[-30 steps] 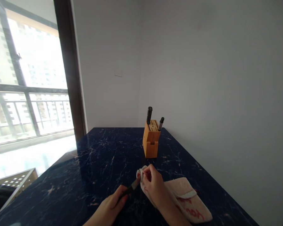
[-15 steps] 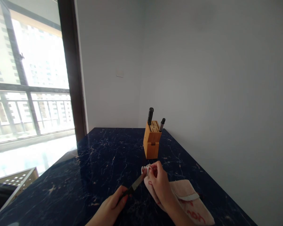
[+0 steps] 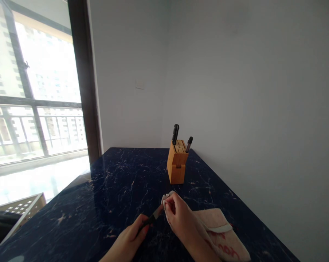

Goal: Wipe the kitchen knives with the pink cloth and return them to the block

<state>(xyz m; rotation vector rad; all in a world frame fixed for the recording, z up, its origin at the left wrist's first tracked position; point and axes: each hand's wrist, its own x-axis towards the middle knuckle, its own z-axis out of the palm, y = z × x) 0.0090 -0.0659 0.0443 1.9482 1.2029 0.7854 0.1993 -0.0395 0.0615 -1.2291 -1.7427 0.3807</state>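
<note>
My left hand (image 3: 135, 233) is closed round the black handle of a kitchen knife (image 3: 158, 211), whose blade points up and to the right. My right hand (image 3: 177, 214) pinches a corner of a pale cloth (image 3: 213, 222) with red lettering against the blade, so the tip is hidden in the folds. The rest of the cloth trails under my right wrist and lies on the table. Just beyond my hands stands a wooden knife block (image 3: 177, 163), holding a black-handled knife (image 3: 175, 134) and a tool with a black and metal handle (image 3: 189, 144).
Everything rests on a dark blue marbled table (image 3: 126, 174). A grey wall (image 3: 249, 109) runs along its right side. A perforated beige basket (image 3: 33, 209) with something dark in it is at the lower left, below a large window (image 3: 44, 91).
My right hand has slid the cloth a little down along the blade toward the handle, covering more of the blade. My left hand has stayed in place.
</note>
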